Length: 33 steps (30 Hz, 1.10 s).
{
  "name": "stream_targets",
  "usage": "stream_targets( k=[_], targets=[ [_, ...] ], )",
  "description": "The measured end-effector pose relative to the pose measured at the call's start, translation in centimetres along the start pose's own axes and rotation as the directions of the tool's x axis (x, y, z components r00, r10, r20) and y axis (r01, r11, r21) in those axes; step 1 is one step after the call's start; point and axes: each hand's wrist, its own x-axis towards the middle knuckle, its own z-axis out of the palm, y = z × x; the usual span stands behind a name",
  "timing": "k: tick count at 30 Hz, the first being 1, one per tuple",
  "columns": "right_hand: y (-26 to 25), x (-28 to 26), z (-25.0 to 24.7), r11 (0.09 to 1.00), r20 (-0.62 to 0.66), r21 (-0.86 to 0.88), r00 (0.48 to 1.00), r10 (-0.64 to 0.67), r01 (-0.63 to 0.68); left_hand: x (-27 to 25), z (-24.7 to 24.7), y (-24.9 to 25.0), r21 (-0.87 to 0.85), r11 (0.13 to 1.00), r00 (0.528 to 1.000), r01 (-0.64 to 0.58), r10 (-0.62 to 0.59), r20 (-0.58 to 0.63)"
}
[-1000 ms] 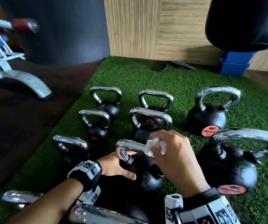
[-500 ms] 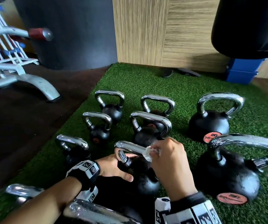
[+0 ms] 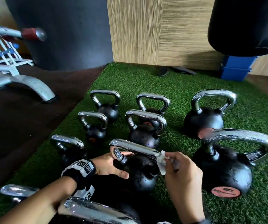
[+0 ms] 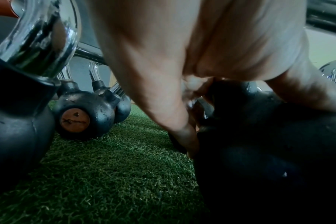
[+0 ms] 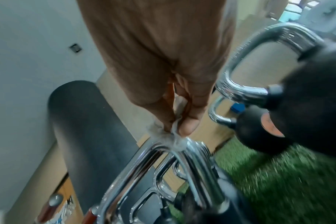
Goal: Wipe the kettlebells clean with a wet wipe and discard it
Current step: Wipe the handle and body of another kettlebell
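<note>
Several black kettlebells with chrome handles stand on green turf. My left hand grips the near middle kettlebell at the foot of its handle's left leg, thumb lying across the black body. My right hand pinches a crumpled white wet wipe between thumb and fingers. It presses the wipe against the right bend of that kettlebell's chrome handle. In the right wrist view the wet wipe bunches under the fingertips on the wet chrome.
A big kettlebell stands close on the right, another behind it. Smaller kettlebells fill the left and middle. A chrome handle lies nearest me. A metal rack, a black punching bag and a blue box border the turf.
My right hand has slid the wipe along the handle to its right bend and slightly down. The left hand keeps its hold on the kettlebell. The head view has tilted a little.
</note>
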Motion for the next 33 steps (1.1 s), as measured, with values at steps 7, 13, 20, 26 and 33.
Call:
stream_targets(
  k=[7,13,20,26,33],
  targets=[
    [3.4,-1.1,1.5,0.939,0.078,0.177,0.956,0.284,-0.293,-0.3,-0.2,0.3,-0.046,0.999,0.999,0.026,-0.024,0.04],
    [5.1,-1.0,3.0,0.9,0.159,0.168,0.912,0.378,-0.402,-0.1,-0.1,0.1,-0.118,0.993,0.999,-0.011,0.016,0.041],
    [5.5,0.0,3.7,0.91,0.175,0.102,0.908,0.38,-0.401,-0.5,-0.2,0.2,-0.031,0.998,0.999,-0.052,0.051,-0.013],
    [2.3,2.6,-0.1,0.977,-0.132,0.171,0.979,0.153,-0.13,-1.9,-4.4,1.1,0.241,0.969,0.996,0.055,-0.037,-0.082],
    [-3.2,4.8,-1.8,0.942,-0.098,0.299,0.987,-0.131,0.155,-5.3,-11.9,8.4,-0.337,0.878,0.886,-0.34,0.179,-0.427]
  ],
)
